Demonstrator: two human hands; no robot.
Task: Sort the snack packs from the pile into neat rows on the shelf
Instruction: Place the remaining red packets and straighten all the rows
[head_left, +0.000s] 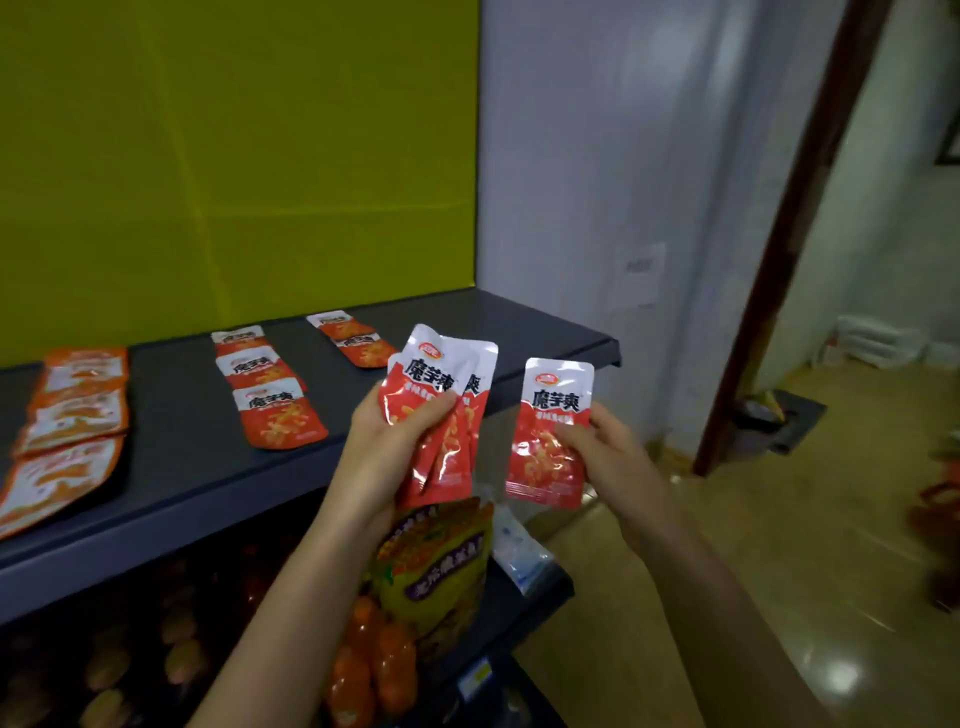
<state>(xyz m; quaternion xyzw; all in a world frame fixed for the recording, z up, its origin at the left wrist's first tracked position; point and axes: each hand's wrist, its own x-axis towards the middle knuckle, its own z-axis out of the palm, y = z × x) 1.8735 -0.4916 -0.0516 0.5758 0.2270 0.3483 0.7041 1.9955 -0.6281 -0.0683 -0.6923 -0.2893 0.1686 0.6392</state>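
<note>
The yellow back panel (234, 156) fills the far left. A white wall (597, 182) stands to its right.

The dark grey shelf (182, 452) runs from the near left to the far right below the panel. Three rows of snack packs lie flat on it:
- Left row (72, 415): orange packs, overlapping, running near to far at the left edge of the view.
- Middle row (270, 395): three red-and-white packs, overlapping.
- Right row (353, 338): two red-and-white packs at the far side, overlapping.

A yellow bag (436, 566) stands on the lower level, below the hands.

The left hand (384, 441) is held above the near right part of the shelf. Its fingers and thumb are curled round a bundle of packs (441, 415), held upright and fanned. The exact count cannot be told.

The right hand (608, 452) is to the right of the shelf edge. Its thumb and fingers pinch a single pack (550, 441) at mid-height. This pack is upright, just beside the bundle and apart from it.
</note>
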